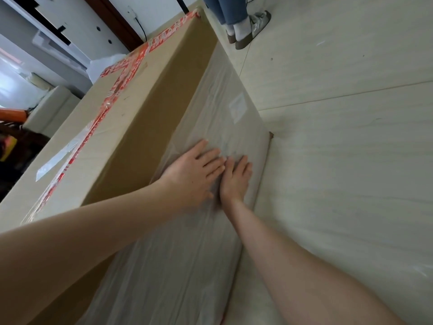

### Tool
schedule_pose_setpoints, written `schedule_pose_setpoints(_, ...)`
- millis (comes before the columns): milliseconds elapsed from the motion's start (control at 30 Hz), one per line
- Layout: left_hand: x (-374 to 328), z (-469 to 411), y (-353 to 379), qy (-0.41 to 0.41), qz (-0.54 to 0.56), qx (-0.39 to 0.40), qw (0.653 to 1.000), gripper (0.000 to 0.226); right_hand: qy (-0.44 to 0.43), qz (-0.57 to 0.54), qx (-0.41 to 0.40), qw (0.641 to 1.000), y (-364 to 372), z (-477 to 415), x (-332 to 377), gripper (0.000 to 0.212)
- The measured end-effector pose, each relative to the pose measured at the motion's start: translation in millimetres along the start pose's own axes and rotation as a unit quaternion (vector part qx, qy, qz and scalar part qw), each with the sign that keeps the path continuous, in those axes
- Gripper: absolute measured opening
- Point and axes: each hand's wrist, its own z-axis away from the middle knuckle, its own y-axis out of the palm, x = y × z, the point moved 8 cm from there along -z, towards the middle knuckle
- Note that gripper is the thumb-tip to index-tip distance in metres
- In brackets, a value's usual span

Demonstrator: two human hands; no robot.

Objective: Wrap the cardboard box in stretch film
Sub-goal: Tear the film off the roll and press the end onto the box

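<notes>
**A:** What is closest?

**B:** Two bare forearms reach forward. The left hand and right hand lie flat, side by side and touching, fingers straight, pressing stretch film against the side of a large cardboard box.

**A:** Where is the box?

**B:** It stands on a pale, wood-grain floor and fills the middle. Cloudy, wrinkled film covers the lower side, with a label under it; a bare brown band runs above. Red tape crosses the top.

**A:** And further off?

**B:** Beyond the far corner, another person's shoes stand on the floor. A white wall rises behind.
</notes>
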Motion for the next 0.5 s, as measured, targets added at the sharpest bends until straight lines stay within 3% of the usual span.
schedule_pose_setpoints(200,7.7,-8.6,-1.1,-0.026,-0.015,-0.001,1.0,0.069,0.026,0.001,-0.016,1.0,-7.3,-26.9,12.2,0.064)
schedule_pose_setpoints(367,30.2,-8.8,-29.7,-0.099,0.098,-0.101,0.985,0.059,-0.013,-0.01,-0.12,0.993,-48.3,-43.7,12.5,0.062)
schedule_pose_setpoints(500,27.1,-7.5,-41.1,-0.09,0.111,-0.135,0.98,0.055,-0.009,-0.016,-0.124,0.992,-62.4,-36.2,-4.9,0.062)
